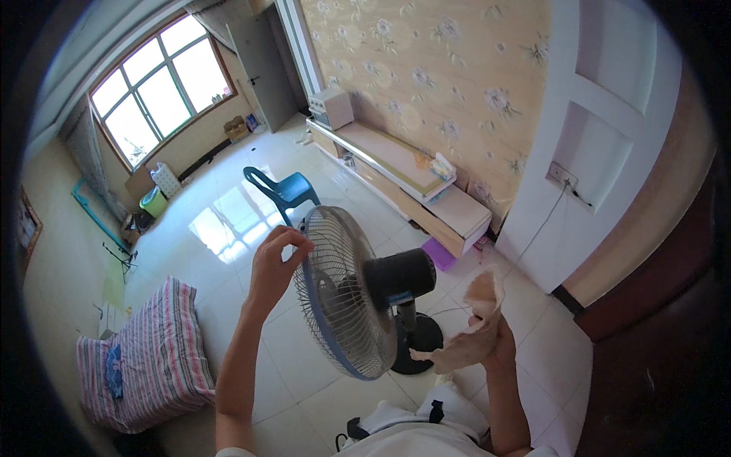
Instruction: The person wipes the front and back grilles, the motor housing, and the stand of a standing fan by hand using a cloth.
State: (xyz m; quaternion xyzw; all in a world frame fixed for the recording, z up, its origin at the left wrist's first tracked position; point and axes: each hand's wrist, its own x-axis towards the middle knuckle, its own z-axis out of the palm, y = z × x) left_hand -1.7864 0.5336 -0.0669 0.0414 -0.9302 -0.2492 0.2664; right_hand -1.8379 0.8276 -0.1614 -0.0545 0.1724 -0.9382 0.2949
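A pedestal fan with a wire grille (328,297) stands on the tiled floor in front of me, its black motor housing (402,279) facing right. My left hand (278,257) is at the upper left rim of the grille, with thumb and fingertips pinched at its blue edge ring. Whether the fingers grip the ring or only touch it is hard to see. To the right of the fan, my right hand (500,343) holds a crumpled beige cloth (471,343). Below the motor, the round black base (420,343) is partly covered by the grille and cloth.
A teal plastic chair (291,188) stands beyond the fan. Along the papered wall runs a low TV cabinet (394,165), with a purple box (438,255) at its near end. A cord (542,223) hangs from the wall socket (562,173). Striped bedding (148,360) lies at left.
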